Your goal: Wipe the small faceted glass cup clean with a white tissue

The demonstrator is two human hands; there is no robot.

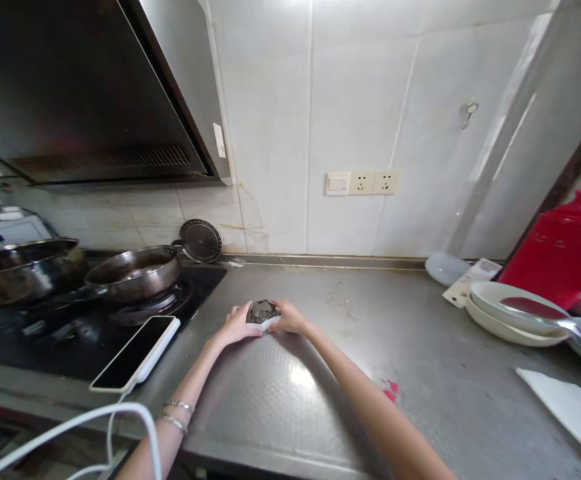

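A small dark, glassy round object with a pale base (263,312) rests on the metal counter, right of the stove. My left hand (239,325) grips its left side, with the thumb at the front of the base. On its right side my right hand (288,317) holds it in the same way. Both hands partly cover the object, so its exact kind is unclear. Two silver bracelets circle my left wrist.
Left, a phone (133,353) with a white cable lies by the stove, which bears a pan (138,275) and a pot (28,270). Right are stacked bowls (515,313), a red flask (560,250) and white paper (570,407). A range hood (95,87) hangs upper left.
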